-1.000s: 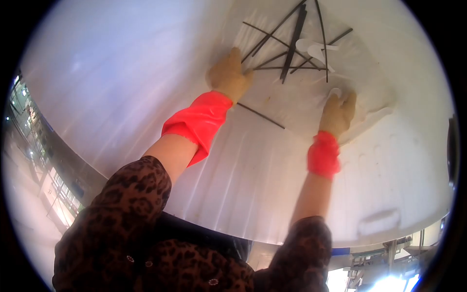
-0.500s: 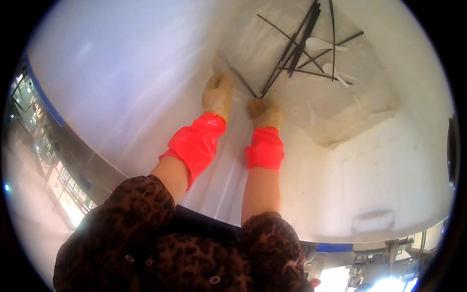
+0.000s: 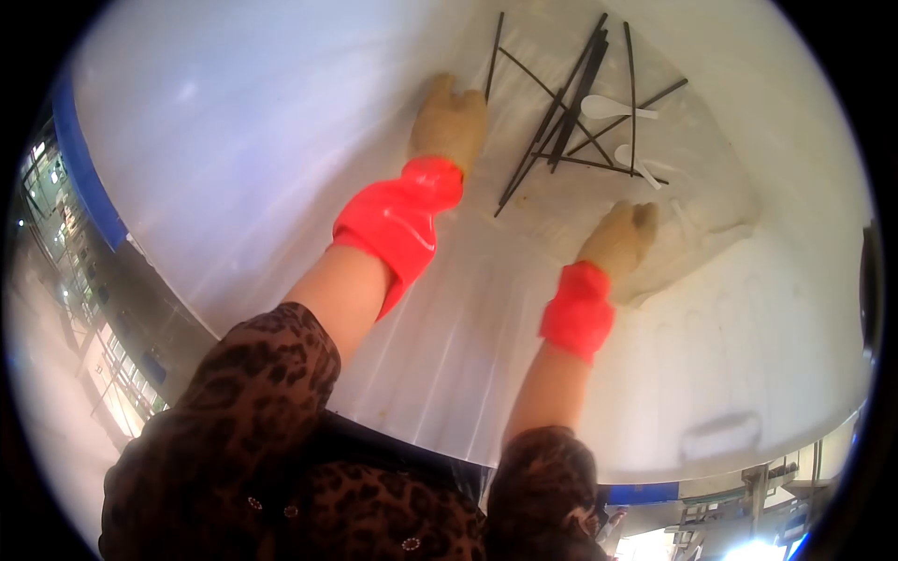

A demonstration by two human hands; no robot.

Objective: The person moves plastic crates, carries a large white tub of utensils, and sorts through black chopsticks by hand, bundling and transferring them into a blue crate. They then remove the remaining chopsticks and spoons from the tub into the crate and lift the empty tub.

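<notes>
My left hand [image 3: 449, 122], in a tan glove with a red cuff, is closed near the sloping white wall. A dark chopstick [image 3: 494, 56] sticks up from its right edge, apparently in its grip. My right hand [image 3: 622, 238], gloved the same way, is below the spoons and apart from them. Its fingers are curled and partly blurred; whether it holds anything is hidden. Several dark chopsticks [image 3: 577, 107] lie crossed between and beyond my hands. A white spoon [image 3: 603, 107] and a smaller-looking white spoon [image 3: 636, 165] lie among them.
The items lie inside a large white tub [image 3: 748, 346] with ribbed sides. A cloudy patch [image 3: 711, 224], seemingly shallow liquid, covers part of its bottom. A blue strip [image 3: 89, 168] runs outside the left rim. Metal frames [image 3: 762, 491] stand beyond the near right rim.
My left hand has moved up and right, and the chopstick that lay between my hands now projects upward beside it. My right hand has moved right, away from the chopstick ends, toward the spoons.
</notes>
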